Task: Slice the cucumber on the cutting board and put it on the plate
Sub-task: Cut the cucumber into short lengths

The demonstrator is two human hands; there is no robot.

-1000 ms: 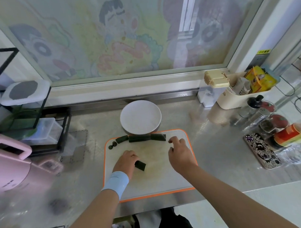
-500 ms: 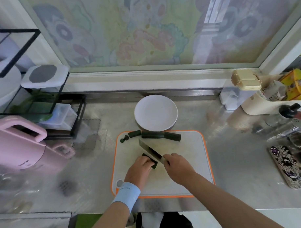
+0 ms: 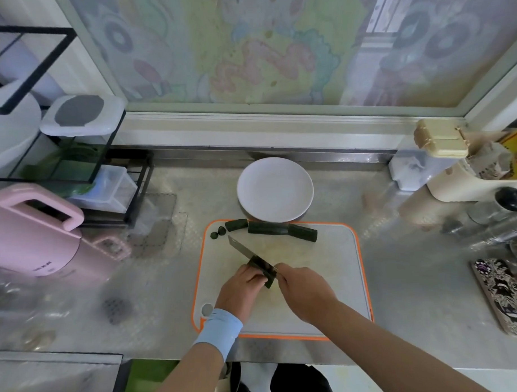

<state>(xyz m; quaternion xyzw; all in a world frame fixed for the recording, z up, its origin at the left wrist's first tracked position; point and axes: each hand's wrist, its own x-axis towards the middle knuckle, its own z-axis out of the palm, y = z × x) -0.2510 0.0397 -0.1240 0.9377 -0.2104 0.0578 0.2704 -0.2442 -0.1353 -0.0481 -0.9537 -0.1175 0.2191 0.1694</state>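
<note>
Cucumber piece at cutting board centre, slightly toward near edge — short, dark, long axis diagonal, visible end pointing near-right. Left hand fingers curled down, pinning it. Right hand fisted round knife handle; blade lies over piece, tip aimed at far-left corner. 3 cucumber segments in row along far edge, axis left-right, right end angled nearer — just beside plate rim. 2 small end bits near far-left corner. Right half of board bare.
</note>
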